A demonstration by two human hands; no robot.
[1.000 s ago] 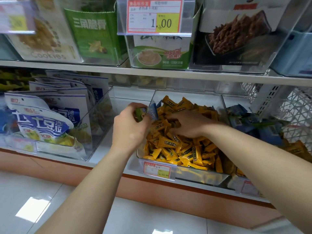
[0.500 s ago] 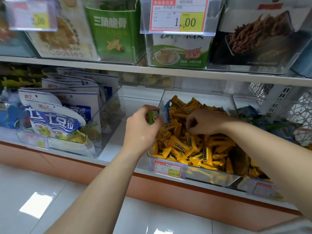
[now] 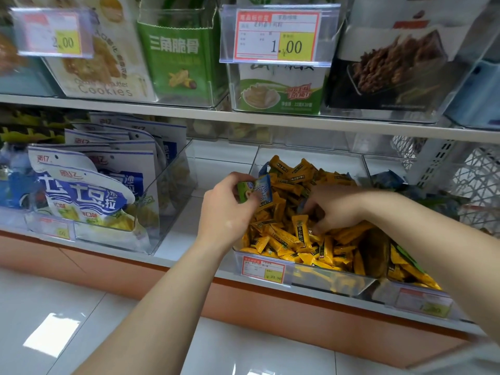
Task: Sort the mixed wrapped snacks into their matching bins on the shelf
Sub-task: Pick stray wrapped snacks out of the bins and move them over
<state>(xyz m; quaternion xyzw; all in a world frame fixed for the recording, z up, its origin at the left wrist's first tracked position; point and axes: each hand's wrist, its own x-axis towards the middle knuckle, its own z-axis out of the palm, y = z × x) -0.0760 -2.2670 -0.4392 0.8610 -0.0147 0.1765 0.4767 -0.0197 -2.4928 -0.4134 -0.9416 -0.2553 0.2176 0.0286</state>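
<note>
A clear bin (image 3: pixel 308 277) on the lower shelf is heaped with several yellow wrapped snacks (image 3: pixel 281 236). My left hand (image 3: pixel 227 209) hovers at the bin's left rim and holds a small bunch of green and blue wrapped snacks (image 3: pixel 255 188). My right hand (image 3: pixel 335 207) reaches down into the yellow heap with curled fingers; its fingertips are buried among the wrappers, so what they grip is hidden. To the right, another bin holds blue and green wrapped snacks (image 3: pixel 389 180) at the back and more yellow ones (image 3: pixel 411 272) in front.
A clear bin of blue-and-white pouches (image 3: pixel 89 196) stands to the left, with a bare strip of shelf between the bins. The upper shelf (image 3: pixel 189 115) carries snack boxes and price tags. A white mesh basket (image 3: pixel 476 180) sits at far right. White floor tiles lie below.
The view has shifted a little to the left. My right hand has dug lower into the yellow heap. My left hand keeps hold of the green and blue snacks.
</note>
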